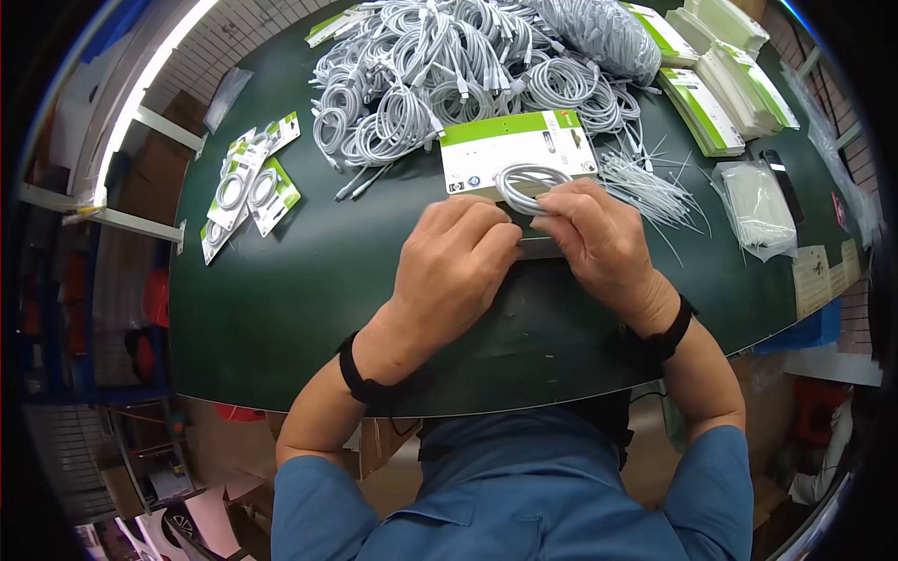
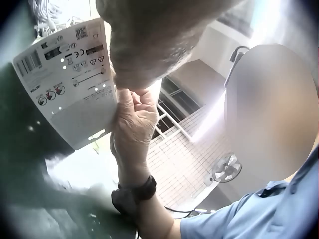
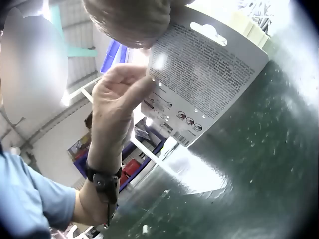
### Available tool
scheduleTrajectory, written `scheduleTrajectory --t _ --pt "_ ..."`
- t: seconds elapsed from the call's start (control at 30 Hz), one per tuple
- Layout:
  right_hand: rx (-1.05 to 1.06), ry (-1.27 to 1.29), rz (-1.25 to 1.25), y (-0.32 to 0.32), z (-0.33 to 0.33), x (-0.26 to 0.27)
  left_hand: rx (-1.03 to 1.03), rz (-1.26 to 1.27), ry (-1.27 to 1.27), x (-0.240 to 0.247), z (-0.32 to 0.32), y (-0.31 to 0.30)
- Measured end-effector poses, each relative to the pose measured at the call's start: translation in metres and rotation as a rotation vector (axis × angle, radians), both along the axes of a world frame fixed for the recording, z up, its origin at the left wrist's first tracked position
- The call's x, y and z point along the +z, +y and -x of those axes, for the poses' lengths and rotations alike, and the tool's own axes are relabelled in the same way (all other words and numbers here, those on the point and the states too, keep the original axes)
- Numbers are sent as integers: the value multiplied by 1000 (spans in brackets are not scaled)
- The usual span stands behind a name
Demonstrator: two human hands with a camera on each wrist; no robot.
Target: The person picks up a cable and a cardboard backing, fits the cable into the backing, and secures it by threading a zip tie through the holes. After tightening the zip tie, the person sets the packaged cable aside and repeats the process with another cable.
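Observation:
A green-and-white packaging card [image 1: 472, 151] is held tilted above the table, its printed back [image 2: 75, 112] turned toward the wrist cameras. A coil of white cable [image 1: 524, 175] lies against its front at the near edge. My right hand [image 1: 603, 238] pinches this coil between thumb and fingers at the card's near edge. Beside it, my left hand [image 1: 454, 262] has curled fingers at the same edge and grips the card near the coil. In the right wrist view, the left thumb [image 3: 142, 92] lies along the card's edge. The left fingertips are partly hidden.
A large heap of coiled white cables [image 1: 421, 84] lies behind the card. Loose white cable ties [image 1: 655, 192] spread to its right, near a clear bag [image 1: 758, 210]. Stacked cards [image 1: 702, 107] stand at back right; several cards with cables [image 1: 248, 178] lie at left.

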State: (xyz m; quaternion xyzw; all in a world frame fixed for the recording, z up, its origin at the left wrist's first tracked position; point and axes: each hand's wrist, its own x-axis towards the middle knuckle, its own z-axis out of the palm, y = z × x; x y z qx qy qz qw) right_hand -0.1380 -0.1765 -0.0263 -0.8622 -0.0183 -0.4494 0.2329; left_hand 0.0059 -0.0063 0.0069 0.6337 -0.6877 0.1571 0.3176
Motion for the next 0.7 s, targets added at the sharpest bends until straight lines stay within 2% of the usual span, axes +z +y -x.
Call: scheduleTrajectory --t 0.03,0.1,0.17,0.27,0.37,0.53,0.63,0.7 --pt "10 8 -6 0 0 -1 -18 140 -3 4 3 2" --pt "27 25 -20 0 3 2 -10 165 134 -1 14 26" --pt "42 12 -8 -1 3 2 -28 -150 699 -6 32 53" --pt "115 7 13 2 3 4 -110 -516 1767 -28 38 56" --pt "200 -9 54 9 4 4 -199 -429 2306 -42 33 55" --pt "292 -14 153 14 9 4 -193 -334 2453 -21 40 57" --pt "313 26 216 20 14 11 -65 -269 2446 -33 42 59" --pt "311 25 179 25 15 12 -140 -214 2507 -35 45 61"
